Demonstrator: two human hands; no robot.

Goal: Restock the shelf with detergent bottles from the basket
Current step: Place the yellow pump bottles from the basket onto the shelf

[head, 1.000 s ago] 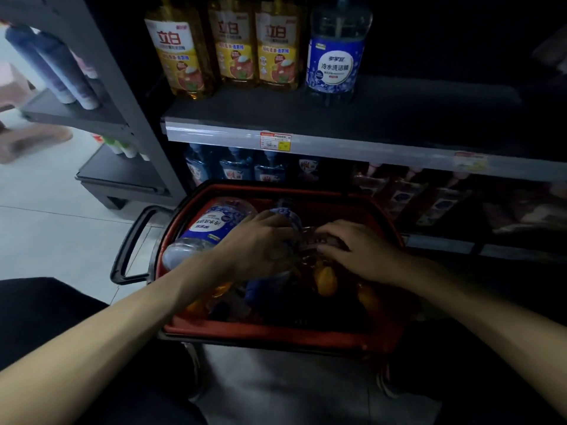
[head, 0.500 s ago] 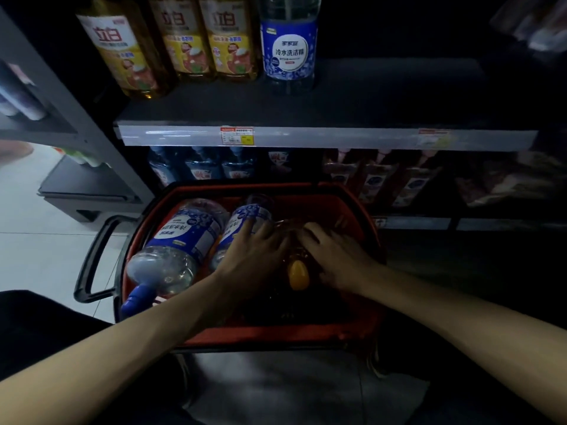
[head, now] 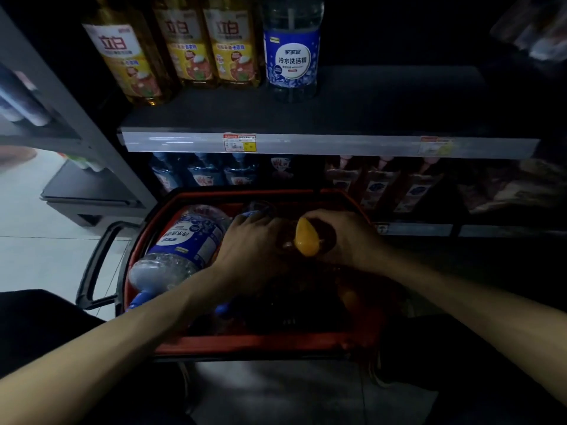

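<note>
A red basket [head: 254,345] stands on the floor below the shelf [head: 306,144]. A clear detergent bottle with a blue label [head: 184,243] lies in its left half. Between my hands rises a dark amber bottle with an orange cap [head: 306,237]. My right hand [head: 343,234] curls round that bottle from the right. My left hand [head: 251,253] lies against its left side, fingers bent over it and over a second blue-labelled bottle [head: 250,213] beneath. Most of the amber bottle's body is hidden by my hands.
On the shelf stand three yellow bottles [head: 184,50] and one blue-labelled bottle [head: 291,56]; the dark shelf surface stretches to their right. A lower shelf holds blue pouches [head: 202,173] and dark packs [head: 377,185]. The basket's black handle [head: 95,265] sticks out left. A grey rack [head: 61,118] stands at left.
The orange-capped bottle has come up out of the basket between my hands. My right hand has closed round it and lifted slightly; the camera has tilted closer.
</note>
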